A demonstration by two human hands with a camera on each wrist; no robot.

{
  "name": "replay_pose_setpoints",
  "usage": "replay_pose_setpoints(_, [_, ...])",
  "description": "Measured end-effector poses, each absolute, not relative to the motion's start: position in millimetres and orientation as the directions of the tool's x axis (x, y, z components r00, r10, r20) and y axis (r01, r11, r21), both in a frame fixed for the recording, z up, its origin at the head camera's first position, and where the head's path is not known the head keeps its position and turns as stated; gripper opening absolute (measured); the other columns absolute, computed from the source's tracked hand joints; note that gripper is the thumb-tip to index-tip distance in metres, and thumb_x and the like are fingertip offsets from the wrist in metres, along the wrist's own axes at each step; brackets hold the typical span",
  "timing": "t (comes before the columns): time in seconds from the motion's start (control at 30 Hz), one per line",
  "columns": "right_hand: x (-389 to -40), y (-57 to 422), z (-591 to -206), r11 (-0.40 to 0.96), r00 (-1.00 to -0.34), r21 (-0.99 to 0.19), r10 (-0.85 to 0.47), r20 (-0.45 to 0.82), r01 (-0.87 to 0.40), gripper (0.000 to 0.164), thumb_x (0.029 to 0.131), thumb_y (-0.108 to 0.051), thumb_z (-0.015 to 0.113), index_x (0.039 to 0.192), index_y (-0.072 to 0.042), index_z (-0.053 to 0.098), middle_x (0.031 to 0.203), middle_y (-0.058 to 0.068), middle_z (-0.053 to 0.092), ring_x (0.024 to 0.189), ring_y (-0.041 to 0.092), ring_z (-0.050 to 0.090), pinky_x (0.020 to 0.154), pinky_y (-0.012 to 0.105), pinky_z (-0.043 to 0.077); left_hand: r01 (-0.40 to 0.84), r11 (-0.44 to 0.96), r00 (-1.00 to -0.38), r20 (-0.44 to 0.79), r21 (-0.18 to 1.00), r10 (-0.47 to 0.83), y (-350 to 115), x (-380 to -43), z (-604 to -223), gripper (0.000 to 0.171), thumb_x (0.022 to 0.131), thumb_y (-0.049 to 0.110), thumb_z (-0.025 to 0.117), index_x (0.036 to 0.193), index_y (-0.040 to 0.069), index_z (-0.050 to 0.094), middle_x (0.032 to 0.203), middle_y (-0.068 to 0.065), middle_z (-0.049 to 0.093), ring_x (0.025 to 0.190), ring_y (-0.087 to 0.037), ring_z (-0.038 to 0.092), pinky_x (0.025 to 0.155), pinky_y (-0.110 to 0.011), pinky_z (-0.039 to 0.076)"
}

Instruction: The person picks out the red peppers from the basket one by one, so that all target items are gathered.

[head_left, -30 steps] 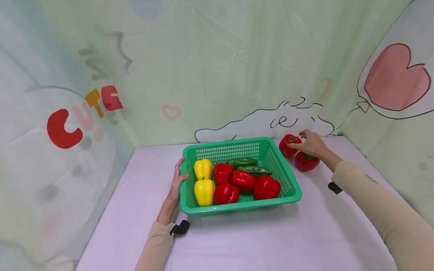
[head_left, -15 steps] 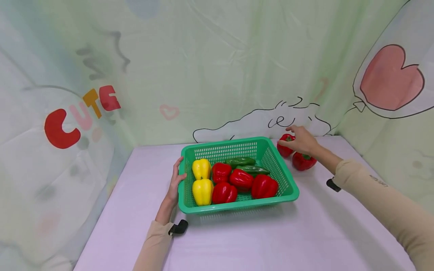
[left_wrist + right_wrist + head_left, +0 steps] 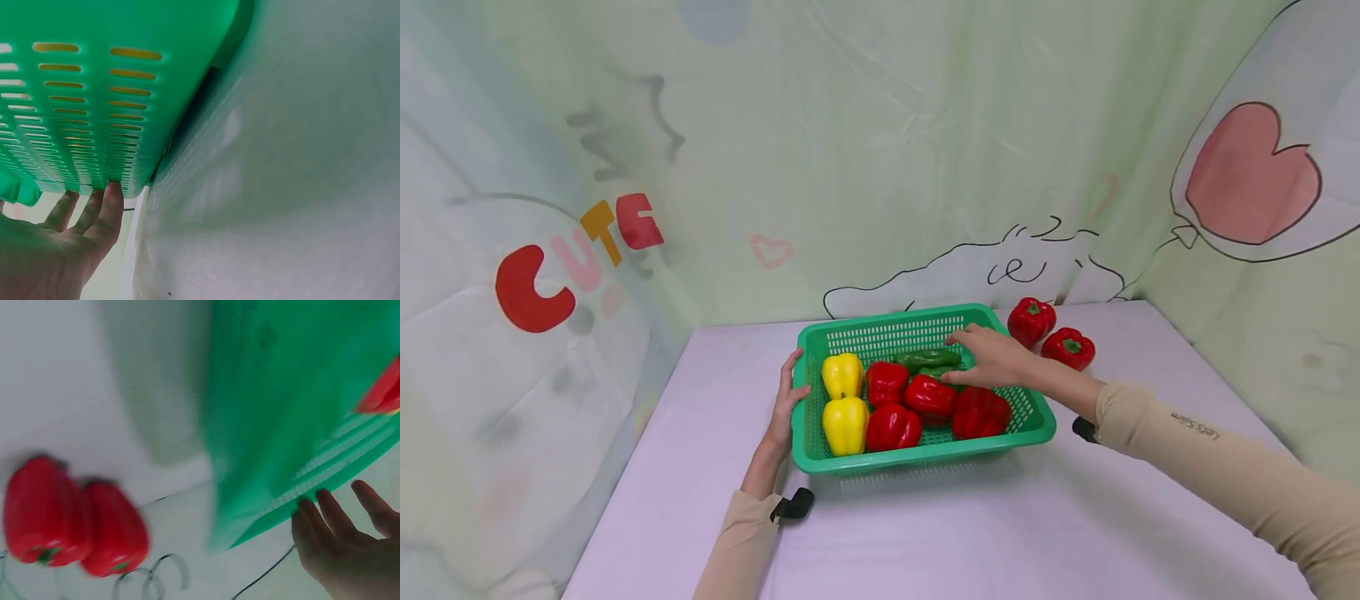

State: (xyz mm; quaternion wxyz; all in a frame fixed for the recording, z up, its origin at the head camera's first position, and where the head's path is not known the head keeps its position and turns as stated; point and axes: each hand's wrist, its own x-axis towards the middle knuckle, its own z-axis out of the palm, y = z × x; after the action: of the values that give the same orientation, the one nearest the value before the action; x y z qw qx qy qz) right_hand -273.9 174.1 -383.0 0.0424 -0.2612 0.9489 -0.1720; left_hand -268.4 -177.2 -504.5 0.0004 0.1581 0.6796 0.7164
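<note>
Right hand [image 3: 996, 358] shifted from the two red peppers [image 3: 1032, 321] to over the green basket [image 3: 925, 457], both peppers now uncovered

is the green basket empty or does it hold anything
The green basket isn't empty: yellow peppers, red peppers and green vegetables show inside it.

A rectangular, perforated green plastic basket [image 3: 925, 454] is held at its left end. Elongated green peppers [image 3: 925, 359] are laid inside.

a little table [image 3: 917, 542] nook with cloth walls [image 3: 850, 150]
a balloon [image 3: 1262, 179] is drawn right, bright letters [image 3: 601, 223] left; can't tell which room
</note>
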Motion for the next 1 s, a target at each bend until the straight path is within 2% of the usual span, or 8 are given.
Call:
replay_pose_setpoints(0.17, [-260.4,145.1,-385.8,0.821,-0.849,-0.317,-0.522,-0.079,-0.475,0.065,0.085,-0.042,0.072,0.133,-0.002,0.056,0.126,0.019,0.058,0.108,0.030,0.057,0.084,0.048,0.053,0.218,-0.079,-0.950,0.230,0.973,0.212,-176.6,-268.0,-503.7,0.065,0.095,0.022,0.034,0.156,0.021,0.009,0.162,-0.013,0.014,0.141,-0.036,0.026,0.110,-0.057,0.026])
replay_pose_setpoints(0.4, [-252.9,122.9,-399.1,0.851,-0.848,-0.258,-0.504,-0.162,-0.457,0.064,0.082,-0.042,0.076,0.131,-0.006,0.055,0.110,0.011,0.060,0.097,0.023,0.057,0.070,0.037,0.054,0.210,-0.078,-0.952,0.222,0.975,0.210,-176.3,-267.5,-504.7,0.066,0.095,0.022,0.034,0.156,0.020,0.009,0.162,-0.013,0.013,0.140,-0.036,0.026,0.110,-0.055,0.026])
replay_pose_setpoints(0.5, [-249.7,119.5,-404.1,0.859,-0.856,-0.240,-0.494,-0.154,-0.453,0.068,0.082,-0.042,0.076,0.134,-0.005,0.052,0.109,0.012,0.059,0.095,0.024,0.057,0.070,0.038,0.055,0.213,-0.082,-0.952,0.225,0.974,0.209,-176.5,-267.1,-503.9,0.066,0.095,0.022,0.034,0.156,0.020,0.010,0.162,-0.013,0.013,0.140,-0.035,0.025,0.110,-0.056,0.025])
replay_pose_setpoints(0.77, [-252.7,116.4,-417.3,0.861,-0.874,-0.283,-0.469,-0.127,-0.422,0.070,0.084,-0.029,0.077,0.143,-0.007,0.047,0.125,0.020,0.055,0.105,0.031,0.056,0.076,0.049,0.054,0.214,-0.099,-0.949,0.231,0.972,0.215,-178.8,-268.8,-504.5,0.065,0.096,0.022,0.034,0.156,0.021,0.010,0.162,-0.013,0.014,0.140,-0.036,0.026,0.109,-0.054,0.027])
replay_pose_setpoints(1.0, [-257.0,117.4,-421.7,0.851,-0.874,-0.294,-0.477,-0.088,-0.435,0.064,0.080,-0.028,0.080,0.135,-0.009,0.052,0.111,0.013,0.060,0.096,0.025,0.058,0.072,0.043,0.053,0.210,-0.094,-0.950,0.226,0.973,0.217,-178.7,-267.1,-506.2,0.065,0.096,0.022,0.034,0.157,0.021,0.009,0.162,-0.013,0.012,0.141,-0.035,0.024,0.110,-0.056,0.024])
